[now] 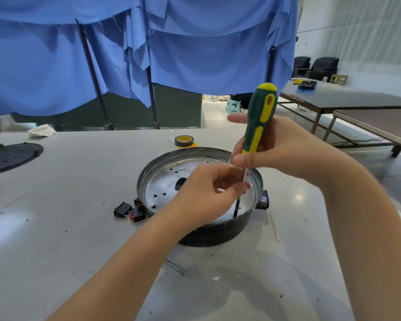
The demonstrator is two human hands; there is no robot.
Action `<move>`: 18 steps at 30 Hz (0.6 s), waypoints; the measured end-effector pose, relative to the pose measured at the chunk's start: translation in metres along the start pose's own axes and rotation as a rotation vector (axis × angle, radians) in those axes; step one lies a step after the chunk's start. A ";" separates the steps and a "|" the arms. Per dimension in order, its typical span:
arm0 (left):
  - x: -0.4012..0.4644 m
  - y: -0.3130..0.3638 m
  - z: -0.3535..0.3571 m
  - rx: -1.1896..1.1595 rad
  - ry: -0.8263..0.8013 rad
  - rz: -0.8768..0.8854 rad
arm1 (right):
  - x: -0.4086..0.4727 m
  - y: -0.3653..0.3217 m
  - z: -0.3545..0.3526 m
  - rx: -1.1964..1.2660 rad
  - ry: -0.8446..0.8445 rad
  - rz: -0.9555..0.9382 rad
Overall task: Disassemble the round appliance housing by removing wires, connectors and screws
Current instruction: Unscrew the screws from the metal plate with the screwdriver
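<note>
The round appliance housing (158,181), black outside with a shiny perforated metal floor, sits at the middle of the grey table. A green and yellow screwdriver (259,121) stands nearly upright, its tip down on the housing floor near the front right wall. My right hand (280,147) grips the lower handle. My left hand (208,195) reaches over the front rim and pinches the metal shaft just above the tip. What lies under the tip is hidden.
Two black rocker switches (129,210) lie left of the housing. A roll of black and yellow tape (184,141) sits behind it. A long bolt (175,267) lies in front. A black perforated lid (9,156) rests far left. Blue cloth hangs behind the table.
</note>
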State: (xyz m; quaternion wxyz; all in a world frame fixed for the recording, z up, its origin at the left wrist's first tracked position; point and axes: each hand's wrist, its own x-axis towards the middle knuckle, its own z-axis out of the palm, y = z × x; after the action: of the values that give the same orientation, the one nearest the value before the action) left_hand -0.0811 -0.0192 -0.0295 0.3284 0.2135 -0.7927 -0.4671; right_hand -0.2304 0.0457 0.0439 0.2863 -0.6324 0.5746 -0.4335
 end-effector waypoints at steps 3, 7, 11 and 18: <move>-0.001 -0.001 0.000 -0.060 -0.051 -0.058 | 0.000 0.000 0.002 0.024 -0.003 0.016; 0.002 -0.001 0.000 -0.054 0.020 -0.048 | 0.001 -0.002 0.005 -0.001 0.012 0.034; 0.002 -0.003 -0.002 0.035 0.096 -0.043 | 0.000 -0.003 0.004 0.001 0.052 0.013; 0.004 -0.004 -0.003 0.046 0.084 -0.020 | 0.003 0.003 0.003 0.065 0.118 -0.038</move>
State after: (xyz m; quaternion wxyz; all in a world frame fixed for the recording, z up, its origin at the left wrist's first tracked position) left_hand -0.0815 -0.0251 -0.0310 0.3517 0.2482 -0.7866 -0.4427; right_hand -0.2294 0.0419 0.0410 0.2640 -0.6070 0.5638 -0.4940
